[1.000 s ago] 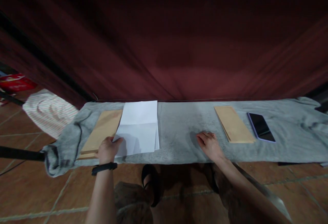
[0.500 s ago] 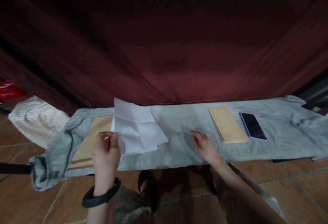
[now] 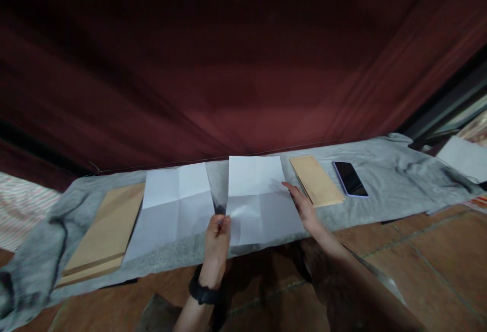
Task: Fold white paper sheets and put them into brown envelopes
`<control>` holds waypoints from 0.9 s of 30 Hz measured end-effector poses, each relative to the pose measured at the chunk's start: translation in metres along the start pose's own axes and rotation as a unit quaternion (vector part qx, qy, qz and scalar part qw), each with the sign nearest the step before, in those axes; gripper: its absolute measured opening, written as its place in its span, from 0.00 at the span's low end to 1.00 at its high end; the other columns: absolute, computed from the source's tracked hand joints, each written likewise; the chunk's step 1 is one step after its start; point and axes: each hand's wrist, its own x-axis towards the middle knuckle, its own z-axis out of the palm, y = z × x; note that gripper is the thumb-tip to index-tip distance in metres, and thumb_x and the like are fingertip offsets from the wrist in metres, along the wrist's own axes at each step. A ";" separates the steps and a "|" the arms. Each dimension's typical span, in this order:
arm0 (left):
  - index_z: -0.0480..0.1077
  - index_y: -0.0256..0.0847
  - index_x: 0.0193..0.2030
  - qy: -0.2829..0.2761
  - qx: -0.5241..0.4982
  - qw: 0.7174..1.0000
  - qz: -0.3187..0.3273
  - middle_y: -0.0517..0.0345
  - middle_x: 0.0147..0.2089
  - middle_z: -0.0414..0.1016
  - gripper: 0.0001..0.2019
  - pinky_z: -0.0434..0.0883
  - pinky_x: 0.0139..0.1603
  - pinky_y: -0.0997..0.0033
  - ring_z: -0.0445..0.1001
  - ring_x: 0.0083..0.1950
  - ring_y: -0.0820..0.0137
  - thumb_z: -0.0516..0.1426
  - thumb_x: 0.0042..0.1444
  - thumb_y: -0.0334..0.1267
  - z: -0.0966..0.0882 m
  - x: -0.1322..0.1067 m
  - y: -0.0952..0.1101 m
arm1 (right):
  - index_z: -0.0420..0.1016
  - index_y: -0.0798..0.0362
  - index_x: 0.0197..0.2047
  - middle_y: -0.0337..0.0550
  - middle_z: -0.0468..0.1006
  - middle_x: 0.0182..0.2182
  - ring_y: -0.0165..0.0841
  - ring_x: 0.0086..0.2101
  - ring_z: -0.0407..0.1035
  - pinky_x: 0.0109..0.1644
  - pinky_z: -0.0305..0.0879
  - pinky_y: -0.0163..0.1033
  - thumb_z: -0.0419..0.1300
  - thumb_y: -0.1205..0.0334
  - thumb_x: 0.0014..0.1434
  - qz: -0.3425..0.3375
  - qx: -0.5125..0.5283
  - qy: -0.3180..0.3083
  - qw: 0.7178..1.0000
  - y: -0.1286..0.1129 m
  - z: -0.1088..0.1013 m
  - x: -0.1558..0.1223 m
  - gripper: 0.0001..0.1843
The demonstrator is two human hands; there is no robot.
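My left hand (image 3: 218,235) pinches the lower left edge of a creased white sheet of paper (image 3: 262,205) between thumb and fingers. Fold lines cross in the middle of that sheet. My right hand (image 3: 302,205) rests at the sheet's right edge with its fingers stretched out. To the left lies another creased white sheet (image 3: 175,205) on the grey cloth. Just right of my right hand are brown envelopes (image 3: 315,180), stacked. A larger brown envelope stack (image 3: 102,225) sits at the left, beside the second sheet.
A grey cloth (image 3: 395,180) covers the narrow bench. On it, right of the small envelopes, lies a phone (image 3: 350,179) with a purple edge. A dark red curtain (image 3: 243,94) hangs behind. Striped fabric (image 3: 26,210) is at the far left, over a tiled floor (image 3: 418,256).
My left hand has carried one white sheet rightward to the middle, parting it from the other sheet. My right hand now meets its right edge. The view has shifted slightly.
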 end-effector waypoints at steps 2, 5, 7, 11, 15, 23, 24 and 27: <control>0.66 0.42 0.32 0.013 -0.001 1.000 -0.015 0.65 0.26 0.64 0.21 0.62 0.30 0.72 0.63 0.29 0.72 0.60 0.50 0.59 0.001 0.001 -0.009 | 0.65 0.47 0.66 0.46 0.76 0.52 0.39 0.49 0.75 0.52 0.72 0.45 0.52 0.75 0.57 0.008 0.003 -0.017 1.000 0.007 0.000 0.000 0.34; 0.65 0.42 0.31 0.023 0.007 0.999 -0.024 0.66 0.25 0.63 0.21 0.62 0.30 0.71 0.63 0.28 0.72 0.60 0.48 0.60 0.000 0.003 -0.018 | 0.74 0.46 0.60 0.48 0.74 0.55 0.40 0.55 0.70 0.59 0.68 0.49 0.52 0.78 0.58 -0.011 -0.034 -0.017 0.999 0.014 0.001 -0.002 0.30; 0.66 0.42 0.31 0.006 0.015 0.999 -0.028 0.67 0.23 0.62 0.19 0.61 0.29 0.71 0.62 0.26 0.72 0.61 0.48 0.57 -0.003 0.002 -0.019 | 0.77 0.45 0.57 0.48 0.71 0.60 0.43 0.59 0.66 0.62 0.64 0.53 0.53 0.78 0.58 -0.035 -0.078 -0.030 0.996 0.015 0.001 -0.005 0.28; 0.68 0.43 0.35 -0.072 0.224 0.972 0.005 0.64 0.22 0.65 0.10 0.60 0.28 0.70 0.67 0.25 0.69 0.57 0.57 0.48 -0.016 -0.009 -0.004 | 0.76 0.46 0.59 0.48 0.67 0.65 0.43 0.60 0.65 0.64 0.64 0.53 0.53 0.79 0.60 -0.084 -0.111 -0.109 0.984 0.013 -0.001 -0.014 0.29; 0.71 0.42 0.40 -0.032 0.510 0.848 0.140 0.54 0.31 0.75 0.12 0.67 0.38 0.64 0.76 0.34 0.61 0.49 0.67 0.44 -0.021 -0.018 0.023 | 0.72 0.48 0.64 0.50 0.67 0.65 0.42 0.62 0.63 0.67 0.62 0.51 0.54 0.77 0.62 -0.101 -0.119 -0.138 0.978 0.015 -0.004 -0.020 0.29; 0.62 0.37 0.68 -0.155 0.458 0.791 0.375 0.46 0.70 0.64 0.24 0.61 0.70 0.52 0.60 0.72 0.58 0.44 0.70 0.44 0.026 0.033 0.021 | 0.63 0.47 0.69 0.50 0.63 0.68 0.41 0.66 0.59 0.70 0.57 0.52 0.55 0.71 0.65 -0.137 -0.119 -0.177 0.967 0.019 -0.013 -0.018 0.30; 0.59 0.38 0.70 -0.181 0.460 0.785 0.374 0.48 0.72 0.61 0.25 0.59 0.71 0.50 0.57 0.74 0.58 0.43 0.71 0.44 0.036 0.035 0.016 | 0.61 0.47 0.70 0.51 0.62 0.69 0.41 0.66 0.58 0.70 0.56 0.53 0.55 0.70 0.66 -0.144 -0.124 -0.182 0.965 0.018 -0.013 -0.018 0.31; 0.55 0.42 0.72 -0.234 0.478 0.759 0.374 0.52 0.75 0.54 0.27 0.55 0.73 0.45 0.51 0.76 0.57 0.44 0.70 0.47 0.061 0.029 0.000 | 0.56 0.49 0.73 0.53 0.59 0.70 0.41 0.67 0.55 0.71 0.52 0.55 0.54 0.69 0.67 -0.161 -0.139 -0.192 0.958 0.017 -0.010 -0.018 0.32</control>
